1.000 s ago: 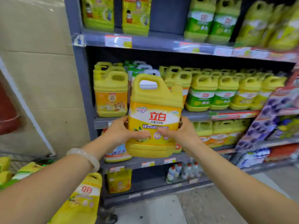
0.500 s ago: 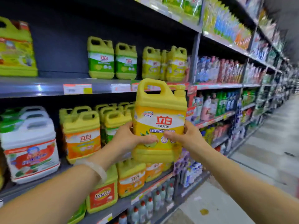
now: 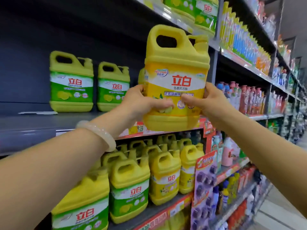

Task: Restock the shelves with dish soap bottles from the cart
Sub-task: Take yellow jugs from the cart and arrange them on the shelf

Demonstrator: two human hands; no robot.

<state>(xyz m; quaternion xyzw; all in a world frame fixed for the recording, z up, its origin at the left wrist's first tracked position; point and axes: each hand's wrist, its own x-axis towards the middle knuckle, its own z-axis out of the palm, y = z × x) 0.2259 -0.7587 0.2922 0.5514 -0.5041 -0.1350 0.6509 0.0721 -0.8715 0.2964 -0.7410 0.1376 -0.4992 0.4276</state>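
Both hands, left hand point(image 3: 141, 103) and right hand point(image 3: 206, 102), fingers curled around yellow dish soap bottle point(image 3: 176, 77), upright at frame centre, before grey shelf point(image 3: 49, 123).

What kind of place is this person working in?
Most likely a supermarket aisle for cleaning products. Long tiered shelves carry rows of identical green-label jugs, price tag strips run along the edges, and both hands lift a yellow dish soap jug toward a shelf.
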